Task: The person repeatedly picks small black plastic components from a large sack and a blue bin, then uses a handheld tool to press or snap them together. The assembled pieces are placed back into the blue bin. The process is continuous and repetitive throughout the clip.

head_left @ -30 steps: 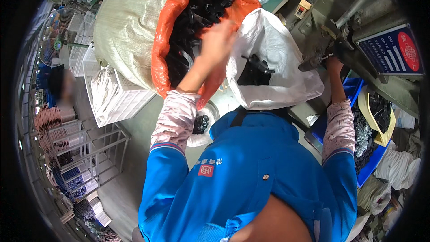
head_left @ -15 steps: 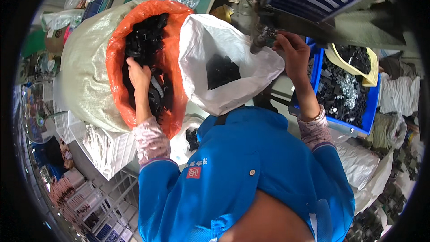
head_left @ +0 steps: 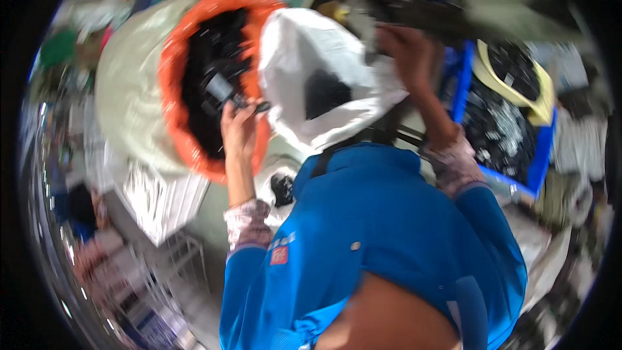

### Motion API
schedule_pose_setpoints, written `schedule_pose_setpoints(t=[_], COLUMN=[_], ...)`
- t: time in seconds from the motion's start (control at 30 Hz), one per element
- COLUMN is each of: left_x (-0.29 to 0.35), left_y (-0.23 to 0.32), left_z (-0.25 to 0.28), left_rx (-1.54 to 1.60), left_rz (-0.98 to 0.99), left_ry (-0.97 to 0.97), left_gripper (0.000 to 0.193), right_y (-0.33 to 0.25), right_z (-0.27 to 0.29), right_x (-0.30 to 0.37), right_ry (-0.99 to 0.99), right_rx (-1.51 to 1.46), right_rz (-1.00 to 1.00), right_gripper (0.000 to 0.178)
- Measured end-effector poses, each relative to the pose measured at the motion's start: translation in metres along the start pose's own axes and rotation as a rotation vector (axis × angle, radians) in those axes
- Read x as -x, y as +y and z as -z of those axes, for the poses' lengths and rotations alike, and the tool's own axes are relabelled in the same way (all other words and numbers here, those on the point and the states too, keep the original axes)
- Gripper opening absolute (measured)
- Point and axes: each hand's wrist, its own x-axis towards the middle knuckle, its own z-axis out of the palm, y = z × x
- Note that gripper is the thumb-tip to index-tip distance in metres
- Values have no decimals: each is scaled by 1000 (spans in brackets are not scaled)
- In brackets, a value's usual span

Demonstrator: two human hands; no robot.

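My left hand (head_left: 238,131) is over the near right part of a sack with an orange lining (head_left: 173,128). Its fingers are closed on a small black plastic part (head_left: 251,105), whose exact kind is blurred. More black parts (head_left: 201,113) fill that sack, one with a pale face. My right hand (head_left: 409,58) is raised beside a dark machine (head_left: 447,23), above the right rim of a white sack (head_left: 285,71). Motion smears its fingers, so what they hold, if anything, does not show. Dark parts (head_left: 327,96) lie deep inside the white sack.
To the right stands a blue bin (head_left: 543,155) of black parts and clear bits, with a cream-coloured bag (head_left: 543,113) in it. A small bag (head_left: 282,189) with black pieces sits against my front. Stacked white sheets (head_left: 159,204) are at the left.
My left hand has come up from inside the orange-lined sack and moved right, bringing a black plastic part. The right hand has shifted slightly left and up at the machine. The view has blurred.
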Motion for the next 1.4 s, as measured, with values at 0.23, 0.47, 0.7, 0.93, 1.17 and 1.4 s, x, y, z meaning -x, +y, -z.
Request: schedule_pose_setpoints(t=[0.23, 0.47, 0.7, 0.93, 1.17, 1.4], left_x=[25, 31, 45, 44, 46, 48], left_y=[-57, -109, -171, -196, -223, -236], left_z=[-110, -214, -300, -352, -377, -379], left_rx=[-86, 134, -123, -263, -169, -279], left_rz=[-49, 310, 277, 365, 391, 402], left_ry=[-384, -680, -616, -737, -889, -942], left_gripper=[30, 23, 20, 36, 47, 35], right_y=[27, -10, 0, 1, -3, 6], right_z=[-20, 103, 250, 271, 277, 276], right_x=[-2, 76, 110, 101, 130, 127], right_ry=[81, 293, 589, 625, 369, 344], right_rx=[232, 427, 1142, 1154, -138, -442], right_rz=[430, 284, -67, 46, -423, -472], right_gripper=[13, 17, 20, 18, 15, 22])
